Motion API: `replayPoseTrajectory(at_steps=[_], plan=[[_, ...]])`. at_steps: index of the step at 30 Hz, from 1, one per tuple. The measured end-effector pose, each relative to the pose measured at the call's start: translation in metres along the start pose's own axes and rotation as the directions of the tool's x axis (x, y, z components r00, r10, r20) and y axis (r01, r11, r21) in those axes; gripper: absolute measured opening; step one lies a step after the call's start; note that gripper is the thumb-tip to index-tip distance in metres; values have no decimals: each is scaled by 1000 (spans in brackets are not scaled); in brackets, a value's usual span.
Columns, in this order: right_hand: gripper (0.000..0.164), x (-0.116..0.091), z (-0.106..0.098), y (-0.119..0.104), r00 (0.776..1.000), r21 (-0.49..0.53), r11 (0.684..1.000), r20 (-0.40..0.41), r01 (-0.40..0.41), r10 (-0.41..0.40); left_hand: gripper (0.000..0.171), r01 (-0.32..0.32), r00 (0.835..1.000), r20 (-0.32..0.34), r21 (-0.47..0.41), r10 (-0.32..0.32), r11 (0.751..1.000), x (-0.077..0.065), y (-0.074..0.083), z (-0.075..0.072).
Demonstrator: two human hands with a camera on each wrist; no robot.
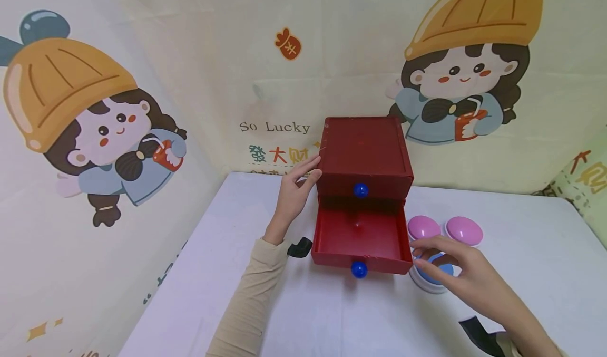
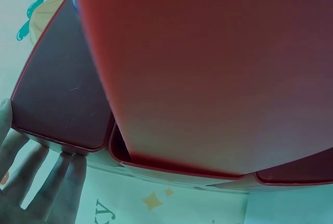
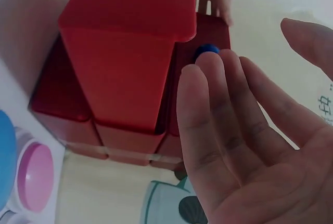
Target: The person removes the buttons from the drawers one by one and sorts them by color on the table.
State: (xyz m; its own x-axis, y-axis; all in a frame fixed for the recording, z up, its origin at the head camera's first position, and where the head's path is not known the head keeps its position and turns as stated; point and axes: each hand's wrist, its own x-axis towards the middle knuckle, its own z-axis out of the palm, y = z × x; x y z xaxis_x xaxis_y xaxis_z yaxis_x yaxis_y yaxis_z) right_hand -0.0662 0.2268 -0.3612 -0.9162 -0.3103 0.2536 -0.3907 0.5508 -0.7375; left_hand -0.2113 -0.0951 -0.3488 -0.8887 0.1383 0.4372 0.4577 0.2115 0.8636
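Note:
A dark red drawer cabinet [image 1: 367,146] with blue round knobs stands at the back of the table. Below its top drawer a red drawer [image 1: 353,241] is pulled out toward me, its inside floor showing. My left hand [image 1: 291,196] rests its fingertips against the cabinet's left side; in the left wrist view its fingers [image 2: 39,182] are spread along the cabinet wall. At the pulled-out drawer's right front corner, my right hand [image 1: 462,270] hovers with relaxed, gently bent fingers and nothing held. Its fingers partly cover a blue round dome on a white base [image 1: 429,286].
Two pink domes [image 1: 464,231] [image 1: 423,227] sit right of the drawer, behind the blue one. A black strap [image 1: 300,248] sticks out from the left wrist, close to the drawer's left side. A printed cloth wall [image 1: 227,72] rises directly behind the table [image 1: 213,251].

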Motion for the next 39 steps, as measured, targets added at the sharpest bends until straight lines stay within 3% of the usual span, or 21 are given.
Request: replayPoseTrajectory(at_steps=[5,12,16,23,39], plan=[[33,0,2,-7,999,-2,1000,42,-29,29,41,8,1000,9,17,-8,1000,-3,10,-1],[26,-2,10,-14,997,14,999,61,-44,43,41,2,1000,-5,3,-2,1000,4,-22,2],[22,-4,19,-15,998,38,999,61,-24,22,41,-16,1000,-9,2,16,1000,4,-26,2],[20,-5,32,-14,995,93,995,92,36,-44,41,-23,1000,-8,12,24,1000,4,-26,0],[22,-1,55,-11,982,146,988,187,-48,20,42,-19,1000,-9,14,19,1000,4,-25,0]])
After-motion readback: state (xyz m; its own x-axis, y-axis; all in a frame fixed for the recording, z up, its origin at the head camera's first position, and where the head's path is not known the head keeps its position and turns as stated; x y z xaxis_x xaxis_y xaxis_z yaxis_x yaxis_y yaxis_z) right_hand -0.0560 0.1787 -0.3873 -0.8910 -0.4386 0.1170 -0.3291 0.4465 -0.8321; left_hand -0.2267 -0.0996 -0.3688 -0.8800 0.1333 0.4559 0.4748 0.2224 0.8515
